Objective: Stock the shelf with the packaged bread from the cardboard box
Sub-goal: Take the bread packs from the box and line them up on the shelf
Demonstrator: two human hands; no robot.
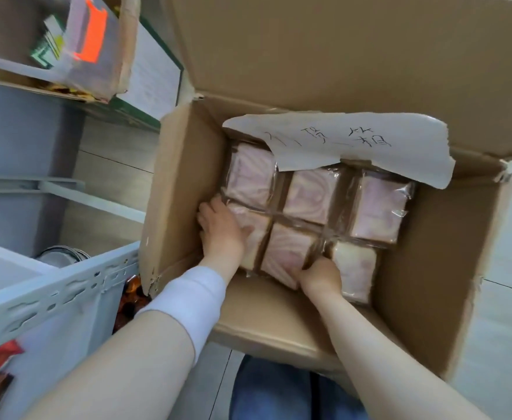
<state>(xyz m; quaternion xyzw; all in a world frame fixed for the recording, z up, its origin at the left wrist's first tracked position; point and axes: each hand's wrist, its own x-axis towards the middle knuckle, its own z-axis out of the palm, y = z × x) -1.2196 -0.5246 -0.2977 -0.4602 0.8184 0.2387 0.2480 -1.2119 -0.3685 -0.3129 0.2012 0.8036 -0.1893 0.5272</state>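
The cardboard box point(182, 183) stands open on the floor to the right of the white metal shelf point(51, 292), its flaps folded outward. The packaged bread point(379, 207) is inside it: pale slices with a pinkish swirl in clear wrap, lying flat in two rows of three. A torn sheet of paper point(339, 140) with handwritten characters lies over the far edge of the far row and hides part of it.

The left hand point(221, 228) rests on the near-left package point(256, 241), against the left wall of the box. Its fingers are curled down over the package's far-left corner and its thumb lies across the top, so it is grasping that package. The right hand point(321, 275) is at the near-middle package point(285, 253). Its thumb presses on the top near the front edge and its fingers are tucked into the gap between this package and the near-right package point(355, 268), gripping it. Both packages lie in their row, level with the ones next to them.

A white sleeve point(188, 298) covers the left forearm; the right forearm is bare. On the far left, a higher shelf level carries a cardboard tray point(124, 56) holding a wrapped item with an orange label point(92, 34). Blue jeans point(267, 389) show at the near edge below the box.
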